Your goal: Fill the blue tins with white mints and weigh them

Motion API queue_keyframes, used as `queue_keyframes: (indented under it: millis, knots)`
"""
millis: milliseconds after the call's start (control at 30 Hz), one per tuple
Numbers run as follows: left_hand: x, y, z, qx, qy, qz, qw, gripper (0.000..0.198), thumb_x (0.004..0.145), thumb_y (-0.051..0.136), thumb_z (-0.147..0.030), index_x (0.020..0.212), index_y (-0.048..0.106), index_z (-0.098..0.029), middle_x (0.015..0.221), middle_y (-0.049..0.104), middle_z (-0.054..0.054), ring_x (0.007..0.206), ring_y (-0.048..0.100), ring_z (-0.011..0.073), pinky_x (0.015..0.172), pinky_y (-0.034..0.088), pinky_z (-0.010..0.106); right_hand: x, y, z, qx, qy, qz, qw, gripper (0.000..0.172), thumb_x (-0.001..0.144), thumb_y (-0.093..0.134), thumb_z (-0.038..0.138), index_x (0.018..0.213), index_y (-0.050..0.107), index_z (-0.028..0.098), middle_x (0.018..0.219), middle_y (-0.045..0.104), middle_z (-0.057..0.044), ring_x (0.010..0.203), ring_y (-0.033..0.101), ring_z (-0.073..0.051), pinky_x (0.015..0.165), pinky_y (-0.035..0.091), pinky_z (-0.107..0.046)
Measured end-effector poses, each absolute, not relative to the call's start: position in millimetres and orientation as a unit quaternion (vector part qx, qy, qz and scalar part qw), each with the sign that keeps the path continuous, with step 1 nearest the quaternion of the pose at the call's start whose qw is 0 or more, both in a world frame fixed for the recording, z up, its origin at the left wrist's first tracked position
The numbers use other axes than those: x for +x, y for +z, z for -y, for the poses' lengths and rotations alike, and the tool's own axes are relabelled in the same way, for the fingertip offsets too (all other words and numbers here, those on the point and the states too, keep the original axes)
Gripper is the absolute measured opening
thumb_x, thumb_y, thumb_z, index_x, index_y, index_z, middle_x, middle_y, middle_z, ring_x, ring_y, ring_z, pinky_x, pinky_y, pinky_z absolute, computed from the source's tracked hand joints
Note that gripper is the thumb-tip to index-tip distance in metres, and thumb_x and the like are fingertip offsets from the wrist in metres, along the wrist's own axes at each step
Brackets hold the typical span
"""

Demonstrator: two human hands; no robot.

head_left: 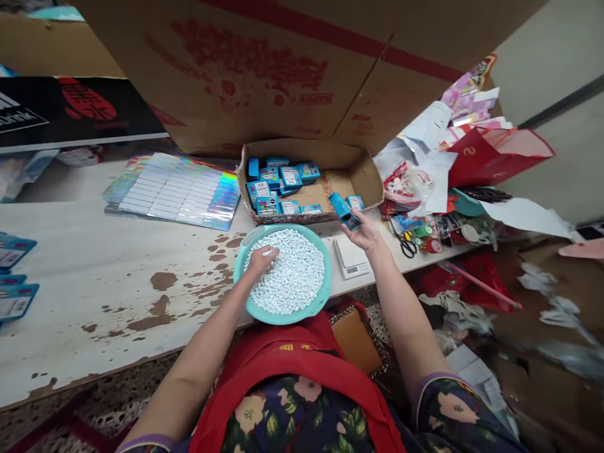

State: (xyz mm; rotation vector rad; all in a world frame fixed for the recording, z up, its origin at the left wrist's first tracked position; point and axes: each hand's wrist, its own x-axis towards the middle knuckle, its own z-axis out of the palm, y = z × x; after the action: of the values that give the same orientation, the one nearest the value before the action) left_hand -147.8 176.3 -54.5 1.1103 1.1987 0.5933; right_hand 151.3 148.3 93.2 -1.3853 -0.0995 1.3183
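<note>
A round turquoise plastic basin full of small white candies stands at the table's front edge. My left hand reaches into it, its fingers curled closed around some of the candies. In my right hand is a small blue candy box, held tilted above the front right rim of a low cardboard tray. The end of the box facing me looks open. Several more blue boxes lie in the tray, mostly on its left side.
A white digital scale sits right of the basin. Silvery label sheets lie to the left. Black-handled scissors, papers and a red bag crowd the right. A large cardboard carton rises behind the tray.
</note>
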Motion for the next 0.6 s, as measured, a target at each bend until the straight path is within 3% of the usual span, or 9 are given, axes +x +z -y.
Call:
queue_keyframes:
  millis: [133,333,500,600]
  knots:
    - [-150.8,-49.2,-176.6,0.43,0.28,-0.509,0.691,0.026,0.065,0.066,-0.042,0.073,0.063,-0.017,0.058,0.056,0.001,0.041,0.049,0.0118,0.036,0.031,0.021,147.2,86.3,-83.8,-0.607,0.52,0.025,0.6,0.023,0.08,0.069,0.017,0.1,0.063,0.026,0.083,0.073,0.005,0.068,0.069,-0.011,0.056,0.062,-0.023]
    - [-150.9,-40.0,-175.7,0.352,0.3,-0.483,0.743,0.025,0.062,0.066,-0.037,0.076,0.064,-0.016,0.072,0.063,0.005,0.05,0.056,0.0142,0.036,0.032,0.02,150.2,70.5,-3.9,-0.636,0.49,0.06,0.593,0.044,0.065,0.083,0.025,0.105,0.068,0.027,0.105,0.072,0.002,0.082,0.07,-0.013,0.069,0.063,-0.025]
    - [-146.7,-36.0,-177.3,0.268,0.304,-0.488,0.773,0.025,0.065,0.062,-0.039,0.068,0.052,-0.017,0.059,0.054,0.0,0.042,0.047,0.0101,0.034,0.03,0.019,131.1,49.0,19.6,-0.624,0.506,0.065,0.592,0.08,0.042,0.087,0.006,0.115,0.063,0.027,0.11,0.07,0.0,0.087,0.072,-0.017,0.089,0.059,-0.031]
    - [-145.3,-34.1,-176.6,0.181,0.312,-0.5,0.787,0.019,0.066,0.061,-0.031,0.066,0.048,-0.017,0.054,0.051,0.0,0.042,0.046,0.0101,0.035,0.032,0.018,122.3,35.4,23.1,-0.618,0.508,0.036,0.599,0.087,0.038,0.085,0.003,0.119,0.06,0.025,0.106,0.071,-0.001,0.086,0.073,-0.019,0.092,0.057,-0.036]
